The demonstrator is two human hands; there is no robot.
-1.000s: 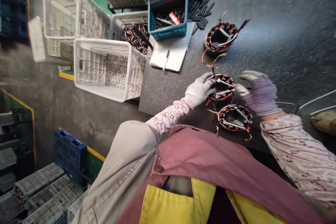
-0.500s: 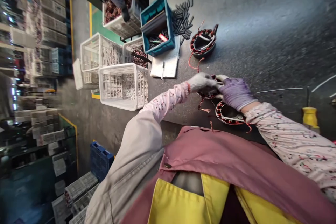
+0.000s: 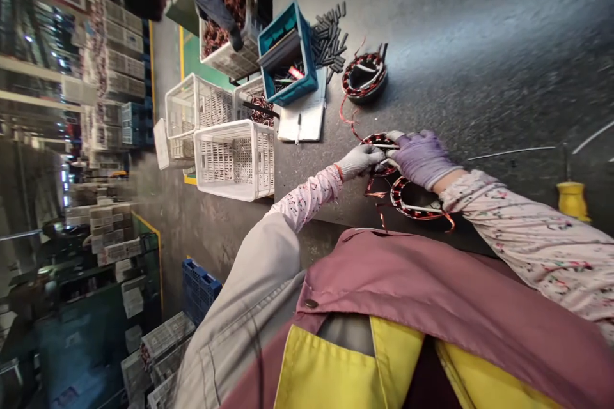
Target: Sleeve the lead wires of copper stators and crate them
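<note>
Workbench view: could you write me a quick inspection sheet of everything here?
Surface: dark speckled workbench.
Job's things: held stator, copper-wound; second stator lying beside it; third stator farther along the bench.
Clutter: blue bin of assorted items, loose black tubes, paper pad with a pen.
Hands: left hand, white-gloved, and right hand, purple-gloved, both grip the held stator.
Cables: red lead wires trailing from the stators; thin white wire on the bench.
Surroundings: white plastic crates; a co-worker's arm over a crate; stacked crates on the floor.
</note>
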